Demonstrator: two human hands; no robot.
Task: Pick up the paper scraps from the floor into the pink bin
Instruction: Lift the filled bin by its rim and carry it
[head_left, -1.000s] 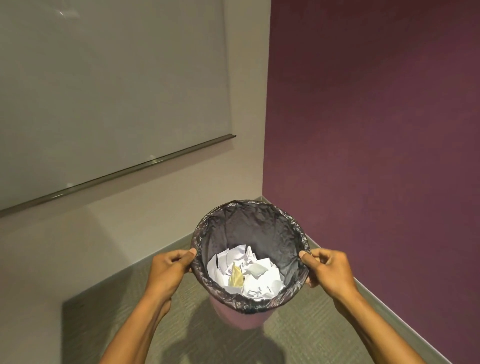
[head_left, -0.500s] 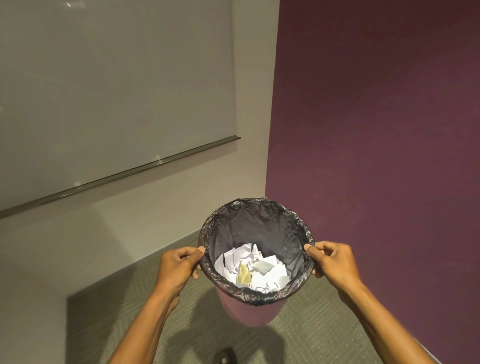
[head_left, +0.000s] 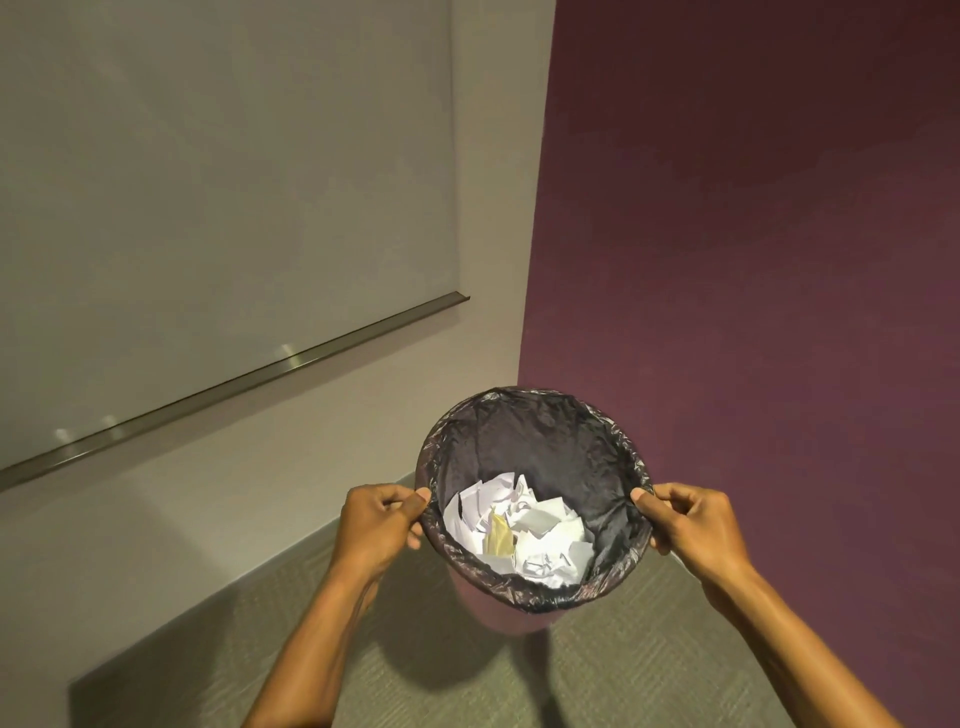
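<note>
The pink bin (head_left: 511, 616) is lined with a black plastic bag (head_left: 540, 447) and hangs above the floor in the room's corner. My left hand (head_left: 376, 525) pinches the bin's left rim, and my right hand (head_left: 693, 525) pinches its right rim. White paper scraps (head_left: 540, 540) lie heaped in the bottom of the bin, with one yellowish scrap (head_left: 500, 538) among them. No scraps show on the visible floor.
A purple wall (head_left: 753, 260) stands close on the right and a pale wall with a whiteboard (head_left: 208, 182) and its metal tray (head_left: 234, 384) on the left. Grey-green carpet (head_left: 441, 691) lies below, with the bin's shadow on it.
The bin has shifted a little to the right and up in view, still held by both hands. The view has tilted so more of the walls shows.
</note>
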